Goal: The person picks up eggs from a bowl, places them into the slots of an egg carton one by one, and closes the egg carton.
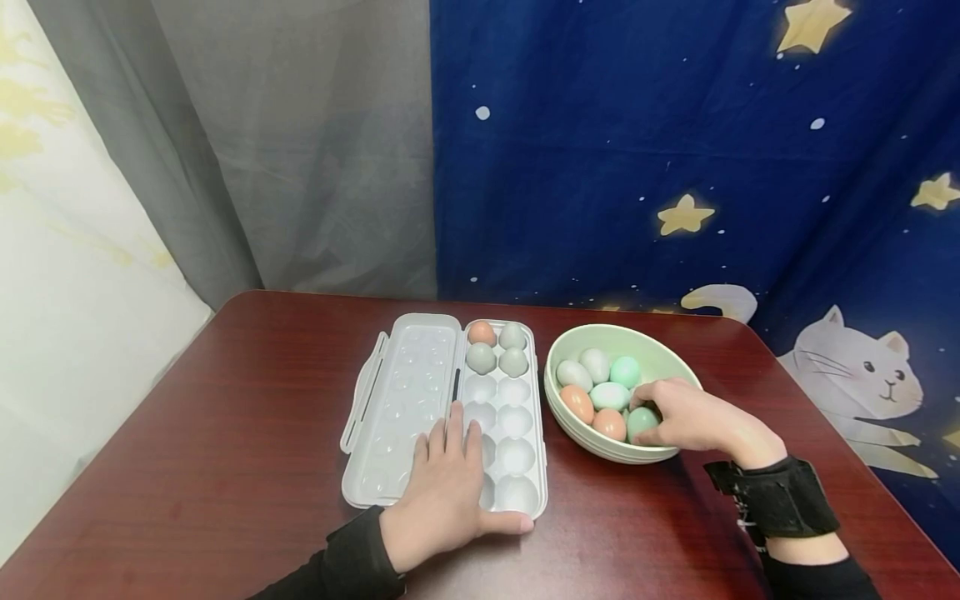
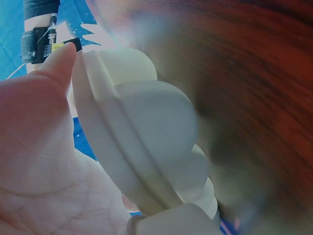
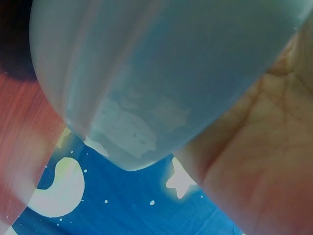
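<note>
A white plastic egg carton (image 1: 420, 358) lies with its lid folded out to the left. Several eggs fill its far cups: one brown egg (image 1: 482, 333), the others grey-green. My left hand (image 1: 442, 492) rests over the carton's near end with fingers spread, the thumb along its near edge; the left wrist view shows the carton's side (image 2: 151, 112) beside the palm. On the right stands a pale green bowl (image 1: 663, 354) of brown, grey-green and mint eggs. My right hand (image 1: 701, 421) reaches over its rim, fingers and thumb around a green egg (image 1: 642, 423); the fingertips are partly hidden.
Both containers stand on a dark red wooden table (image 1: 225, 433). Behind it hang a grey curtain (image 1: 322, 167) and a blue star-patterned curtain (image 1: 585, 167). The bowl is just right of the carton, a narrow gap between them.
</note>
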{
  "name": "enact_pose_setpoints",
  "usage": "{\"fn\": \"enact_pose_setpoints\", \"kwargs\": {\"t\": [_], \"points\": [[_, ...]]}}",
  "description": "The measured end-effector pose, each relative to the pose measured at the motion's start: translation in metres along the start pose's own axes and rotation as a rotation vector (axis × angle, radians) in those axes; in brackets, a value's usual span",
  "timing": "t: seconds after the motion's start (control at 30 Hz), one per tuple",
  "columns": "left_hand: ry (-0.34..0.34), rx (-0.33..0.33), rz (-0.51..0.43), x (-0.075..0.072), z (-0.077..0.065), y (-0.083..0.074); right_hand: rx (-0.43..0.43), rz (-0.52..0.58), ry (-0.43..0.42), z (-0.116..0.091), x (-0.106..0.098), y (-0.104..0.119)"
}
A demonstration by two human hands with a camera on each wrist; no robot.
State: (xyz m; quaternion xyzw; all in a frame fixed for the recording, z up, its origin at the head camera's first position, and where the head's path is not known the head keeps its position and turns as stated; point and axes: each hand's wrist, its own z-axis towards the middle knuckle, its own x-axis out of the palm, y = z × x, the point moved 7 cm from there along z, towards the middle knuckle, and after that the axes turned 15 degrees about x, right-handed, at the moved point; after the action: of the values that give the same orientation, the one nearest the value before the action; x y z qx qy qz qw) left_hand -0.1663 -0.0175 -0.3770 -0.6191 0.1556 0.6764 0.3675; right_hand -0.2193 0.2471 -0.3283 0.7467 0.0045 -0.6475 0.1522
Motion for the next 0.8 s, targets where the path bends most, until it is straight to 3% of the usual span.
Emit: {"fn": "enact_pose_setpoints", "kwargs": {"t": [0.8], "points": [[0.012, -0.015, 0.01, 0.0024, 0.0005, 0.0004, 0.01, 0.015, -0.043, 0.0014, -0.0004, -0.0036]]}}
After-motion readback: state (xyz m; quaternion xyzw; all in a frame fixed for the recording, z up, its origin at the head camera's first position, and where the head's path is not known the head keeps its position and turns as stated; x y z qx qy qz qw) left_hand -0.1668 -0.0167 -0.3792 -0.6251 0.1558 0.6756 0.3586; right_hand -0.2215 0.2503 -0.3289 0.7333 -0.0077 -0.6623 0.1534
